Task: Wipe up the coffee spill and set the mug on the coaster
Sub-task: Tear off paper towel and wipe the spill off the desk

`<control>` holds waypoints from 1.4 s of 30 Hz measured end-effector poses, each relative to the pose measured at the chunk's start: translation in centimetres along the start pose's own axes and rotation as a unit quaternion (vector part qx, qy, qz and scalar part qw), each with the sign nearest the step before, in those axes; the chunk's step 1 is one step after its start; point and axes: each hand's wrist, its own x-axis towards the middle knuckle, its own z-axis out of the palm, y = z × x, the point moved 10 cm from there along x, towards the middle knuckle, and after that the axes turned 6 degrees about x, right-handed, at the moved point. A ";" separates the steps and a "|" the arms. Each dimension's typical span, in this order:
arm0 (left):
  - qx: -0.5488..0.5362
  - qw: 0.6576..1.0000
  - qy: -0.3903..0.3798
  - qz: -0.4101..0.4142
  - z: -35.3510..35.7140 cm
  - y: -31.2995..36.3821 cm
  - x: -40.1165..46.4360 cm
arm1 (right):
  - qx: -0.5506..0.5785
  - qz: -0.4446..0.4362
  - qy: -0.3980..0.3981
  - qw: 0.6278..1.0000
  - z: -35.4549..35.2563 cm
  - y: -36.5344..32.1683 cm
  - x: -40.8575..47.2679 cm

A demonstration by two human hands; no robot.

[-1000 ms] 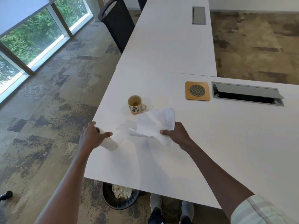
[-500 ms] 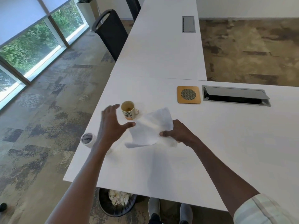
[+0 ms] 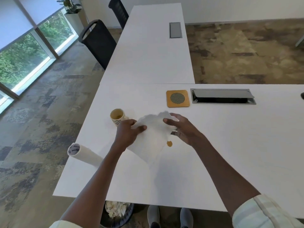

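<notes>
Left hand (image 3: 127,134) now grips paper towel (image 3: 151,139) too.

Yellow mug (image 3: 117,118), white paper towel (image 3: 151,137), orange coaster (image 3: 178,98) with grey mesh circle.

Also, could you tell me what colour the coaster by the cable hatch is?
The coaster is orange-tan with a round grey mesh centre, seen in the head view.
</notes>
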 end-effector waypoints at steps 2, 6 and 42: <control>-0.048 0.998 0.005 -0.031 0.7 -0.2 -0.1 | 0.058 0.030 -0.017 0.998 0.4 1.8 -0.4; -0.142 0.985 -0.009 -0.103 2.5 -1.5 -0.3 | 0.081 0.048 0.012 0.995 0.2 3.8 -1.0; 0.002 0.986 -0.082 -0.147 14.9 -11.6 1.5 | -0.438 -0.031 0.112 0.892 -8.9 9.2 0.1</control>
